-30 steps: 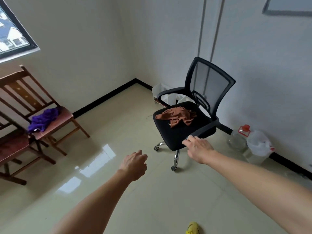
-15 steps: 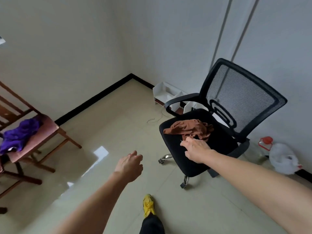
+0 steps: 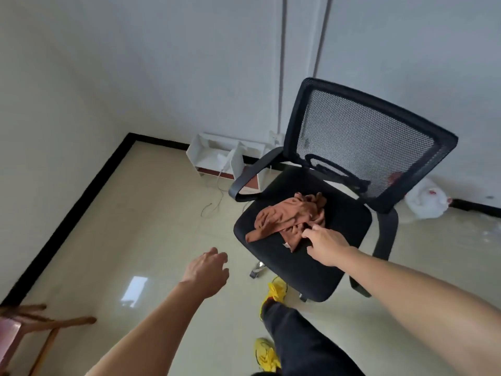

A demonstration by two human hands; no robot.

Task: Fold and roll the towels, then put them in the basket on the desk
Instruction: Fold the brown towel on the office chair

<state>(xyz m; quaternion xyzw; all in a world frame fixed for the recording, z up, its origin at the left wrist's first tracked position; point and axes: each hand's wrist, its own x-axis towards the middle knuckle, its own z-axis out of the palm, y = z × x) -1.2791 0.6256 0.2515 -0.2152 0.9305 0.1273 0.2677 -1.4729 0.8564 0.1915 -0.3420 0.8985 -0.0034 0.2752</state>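
Center-right of frame: crumpled rust-brown towel [image 3: 291,221] on black mesh-back chair [image 3: 349,221] seat; R hand [image 3: 326,246] fingertips touching its lower edge, loosely open, grip unclear. L hand [image 3: 207,274] lower center, open, empty.

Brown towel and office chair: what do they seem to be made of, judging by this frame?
Brown towel: soft, matte cloth, likely terry or microfibre; it lies crumpled in limp folds. Office chair: the backrest looks like black mesh, since the wall shows through its fine grid, in a smooth frame that is probably plastic; the seat looks like matte black fabric over padding, though the weave is too fine to tell.
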